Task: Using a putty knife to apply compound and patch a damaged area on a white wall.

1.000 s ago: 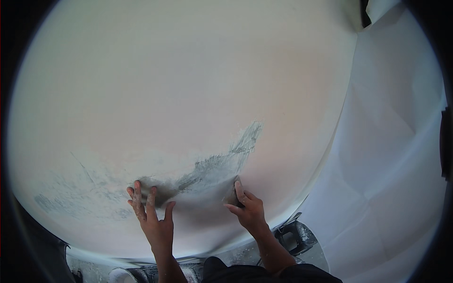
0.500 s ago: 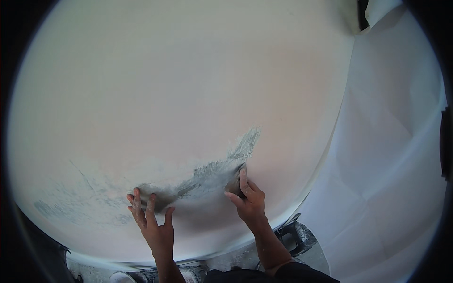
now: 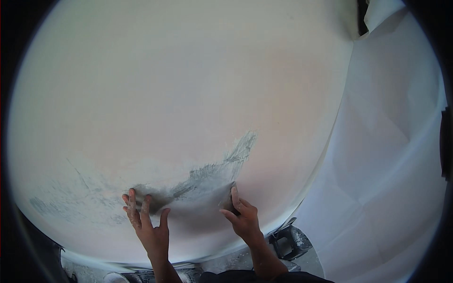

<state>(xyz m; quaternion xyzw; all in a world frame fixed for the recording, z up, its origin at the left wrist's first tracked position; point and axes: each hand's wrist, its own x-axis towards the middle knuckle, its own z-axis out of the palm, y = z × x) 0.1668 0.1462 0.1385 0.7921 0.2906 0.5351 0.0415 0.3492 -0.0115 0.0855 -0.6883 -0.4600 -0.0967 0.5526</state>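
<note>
A large, pale, curved car-body panel (image 3: 188, 94) fills most of the view. A rough streaked grey patch (image 3: 205, 175) of dusty filler runs across its lower part. My right hand (image 3: 244, 219) is closed on a small dark, flat piece that looks like sandpaper (image 3: 228, 202), pressed to the panel at the lower right end of the patch. Its thumb and fingers hide part of it. To the left, my left hand (image 3: 150, 231) rests with spread fingers on the panel, with a dark shadow or reflection beside it. White dust coats its fingertips.
White sheeting (image 3: 377, 155) hangs along the right side of the panel. Below the near edge stand a dark, dust-specked stool-like object (image 3: 290, 243) and a pale round container (image 3: 115, 277). Fainter grey scuffs (image 3: 52, 205) mark the panel's left side.
My right hand has slid down and slightly left along the panel with the sandpaper. My left hand stays spread in nearly the same place. The whole view has shifted slightly.
</note>
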